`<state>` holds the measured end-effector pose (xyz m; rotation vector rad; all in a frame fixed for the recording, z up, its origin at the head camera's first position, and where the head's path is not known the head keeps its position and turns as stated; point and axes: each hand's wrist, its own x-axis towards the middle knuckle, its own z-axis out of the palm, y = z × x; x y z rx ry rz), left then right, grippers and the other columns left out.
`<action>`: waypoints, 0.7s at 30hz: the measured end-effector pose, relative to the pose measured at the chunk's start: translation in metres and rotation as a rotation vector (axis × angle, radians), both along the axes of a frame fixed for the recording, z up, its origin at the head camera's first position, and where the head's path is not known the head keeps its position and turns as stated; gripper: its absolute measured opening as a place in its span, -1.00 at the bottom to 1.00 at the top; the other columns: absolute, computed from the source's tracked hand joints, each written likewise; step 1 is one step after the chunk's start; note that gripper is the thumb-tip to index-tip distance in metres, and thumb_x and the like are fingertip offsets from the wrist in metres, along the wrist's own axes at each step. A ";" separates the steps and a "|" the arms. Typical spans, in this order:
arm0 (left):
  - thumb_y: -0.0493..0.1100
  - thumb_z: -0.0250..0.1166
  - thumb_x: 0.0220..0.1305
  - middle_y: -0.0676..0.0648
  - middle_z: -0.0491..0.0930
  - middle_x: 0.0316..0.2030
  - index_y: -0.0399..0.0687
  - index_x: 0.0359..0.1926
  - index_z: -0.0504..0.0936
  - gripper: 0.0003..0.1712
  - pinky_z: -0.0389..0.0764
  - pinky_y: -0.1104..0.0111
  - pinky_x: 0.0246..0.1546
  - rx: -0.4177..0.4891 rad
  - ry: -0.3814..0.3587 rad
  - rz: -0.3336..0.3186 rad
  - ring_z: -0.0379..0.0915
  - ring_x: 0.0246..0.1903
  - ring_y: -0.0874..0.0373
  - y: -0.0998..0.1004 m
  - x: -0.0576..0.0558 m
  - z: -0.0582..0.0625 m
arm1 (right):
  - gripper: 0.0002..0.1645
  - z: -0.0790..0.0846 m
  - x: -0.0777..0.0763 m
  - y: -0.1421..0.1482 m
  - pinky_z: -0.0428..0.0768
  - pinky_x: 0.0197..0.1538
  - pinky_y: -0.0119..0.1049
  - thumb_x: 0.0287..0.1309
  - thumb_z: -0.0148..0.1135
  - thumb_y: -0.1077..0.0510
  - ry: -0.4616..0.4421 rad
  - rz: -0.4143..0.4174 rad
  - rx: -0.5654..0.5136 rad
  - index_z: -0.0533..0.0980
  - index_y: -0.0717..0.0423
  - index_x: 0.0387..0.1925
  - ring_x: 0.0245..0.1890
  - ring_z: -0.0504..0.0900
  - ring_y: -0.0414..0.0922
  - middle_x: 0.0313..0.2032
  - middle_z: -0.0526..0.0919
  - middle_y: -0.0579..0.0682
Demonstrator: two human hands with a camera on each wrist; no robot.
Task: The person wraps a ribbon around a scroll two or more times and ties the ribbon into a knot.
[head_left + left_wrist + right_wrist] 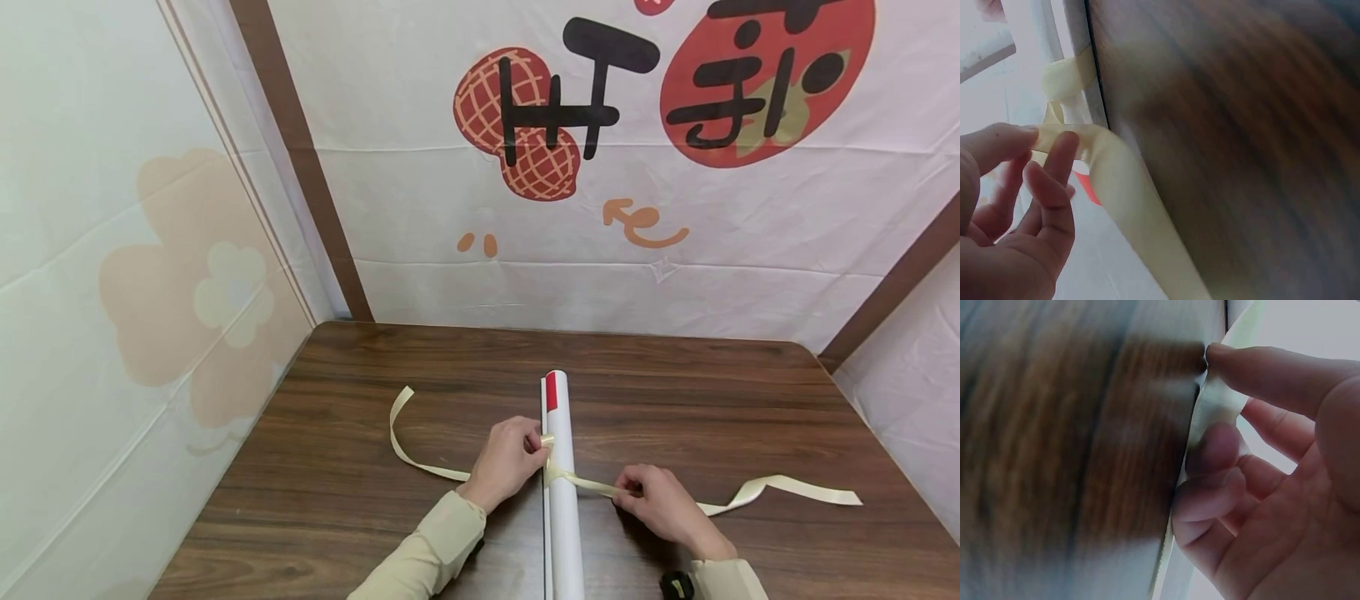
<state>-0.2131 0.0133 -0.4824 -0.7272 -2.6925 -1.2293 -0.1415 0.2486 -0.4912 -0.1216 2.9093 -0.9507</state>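
Observation:
A white paper roll (564, 525) lies lengthwise on the table, with a red patch (552, 392) near its far end. Around its middle runs a pale yellow ribbon (592, 484), crossed on top. My left hand (504, 463) is at the roll's left side and pinches the ribbon (1125, 200) between thumb and fingers; its tail curls away to the left on the table. On the right, my right hand (662, 502) pinches the other end of the ribbon, drawn out straight from the roll. Beyond that hand the loose tail (795, 487) trails to the right.
The brown wood-grain table (330, 500) has rounded far corners. A white printed cloth (420, 200) hangs behind it, and another cloth (60, 333) with a flower hangs at the left. A black wrist device (677, 585) sits by the right sleeve.

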 end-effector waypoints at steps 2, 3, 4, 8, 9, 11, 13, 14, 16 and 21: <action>-0.24 0.39 0.07 -0.02 0.68 -0.42 -0.03 -0.61 0.57 -0.80 0.52 0.51 -0.41 0.026 -0.034 0.002 0.55 -0.45 0.28 0.001 -0.001 0.000 | -0.83 0.000 0.000 0.000 0.29 -0.48 -0.42 0.02 0.37 0.19 0.002 0.002 -0.002 0.54 -0.05 -0.57 -0.60 0.31 -0.31 -0.63 0.43 -0.21; -0.24 0.39 0.07 0.01 0.66 -0.49 -0.02 -0.59 0.56 -0.81 0.49 0.52 -0.46 0.036 -0.055 0.003 0.50 -0.52 0.32 0.001 -0.001 0.000 | -0.83 0.000 0.000 0.000 0.29 -0.48 -0.42 0.02 0.37 0.19 0.004 0.003 -0.003 0.54 -0.05 -0.57 -0.60 0.31 -0.31 -0.63 0.43 -0.21; -0.24 0.38 0.07 0.05 0.62 -0.55 -0.02 -0.58 0.55 -0.81 0.47 0.54 -0.51 0.047 -0.079 0.006 0.44 -0.58 0.37 0.002 -0.001 0.001 | -0.83 0.000 0.000 0.000 0.29 -0.48 -0.42 0.02 0.37 0.19 0.005 0.004 -0.004 0.54 -0.05 -0.57 -0.60 0.31 -0.31 -0.64 0.43 -0.21; -0.24 0.38 0.06 0.09 0.59 -0.60 -0.05 -0.50 0.50 -0.82 0.45 0.54 -0.55 0.089 -0.119 0.018 0.38 -0.63 0.45 0.003 -0.001 0.001 | -0.83 0.001 0.000 0.000 0.30 -0.48 -0.42 0.01 0.38 0.20 0.004 0.007 -0.009 0.55 -0.04 -0.57 -0.60 0.31 -0.31 -0.63 0.44 -0.21; -0.25 0.38 0.07 0.08 0.60 -0.59 -0.08 -0.44 0.51 -0.84 0.45 0.54 -0.54 0.099 -0.129 0.017 0.40 -0.62 0.44 0.003 -0.001 0.002 | -0.83 0.002 0.000 0.000 0.30 -0.48 -0.42 0.01 0.38 0.21 0.005 0.007 -0.008 0.55 -0.04 -0.57 -0.60 0.31 -0.31 -0.63 0.44 -0.20; -0.27 0.37 0.07 0.05 0.64 -0.56 -0.15 -0.27 0.53 -0.79 0.47 0.53 -0.50 0.114 -0.136 0.015 0.44 -0.60 0.43 0.002 -0.001 0.002 | -0.83 0.002 0.000 0.001 0.32 -0.46 -0.42 -0.01 0.38 0.22 0.017 0.007 0.000 0.55 -0.04 -0.57 -0.58 0.33 -0.31 -0.60 0.45 -0.20; -0.29 0.38 0.08 0.02 0.67 -0.52 -0.20 -0.17 0.56 -0.73 0.49 0.53 -0.46 0.126 -0.151 0.005 0.49 -0.57 0.40 0.002 -0.002 0.002 | -0.82 0.004 0.001 0.001 0.35 -0.42 -0.41 -0.04 0.40 0.24 0.042 -0.002 0.014 0.56 -0.06 -0.58 -0.53 0.35 -0.30 -0.55 0.46 -0.18; -0.28 0.38 0.09 0.02 0.68 -0.51 -0.21 -0.14 0.58 -0.72 0.50 0.53 -0.44 0.123 -0.156 0.000 0.50 -0.55 0.40 0.001 -0.001 0.003 | -0.82 0.004 0.001 0.002 0.37 -0.39 -0.40 -0.04 0.40 0.24 0.054 -0.014 0.029 0.56 -0.07 -0.58 -0.51 0.36 -0.30 -0.53 0.45 -0.18; -0.27 0.38 0.10 0.03 0.67 -0.51 -0.19 -0.19 0.66 -0.79 0.50 0.54 -0.43 0.110 -0.156 -0.006 0.50 -0.53 0.39 0.000 -0.001 0.003 | -0.83 0.006 0.001 0.002 0.37 -0.36 -0.37 -0.05 0.41 0.22 0.071 -0.044 0.063 0.57 -0.08 -0.58 -0.47 0.36 -0.27 -0.50 0.44 -0.16; -0.22 0.37 0.13 0.08 0.67 -0.49 -0.09 -0.27 0.68 -0.88 0.50 0.53 -0.38 0.087 -0.158 -0.008 0.48 -0.49 0.39 -0.001 0.001 0.005 | -0.87 0.015 0.001 0.005 0.34 -0.49 -0.27 0.08 0.34 0.06 -0.007 -0.180 0.154 0.59 -0.09 -0.53 -0.56 0.40 -0.18 -0.59 0.51 -0.14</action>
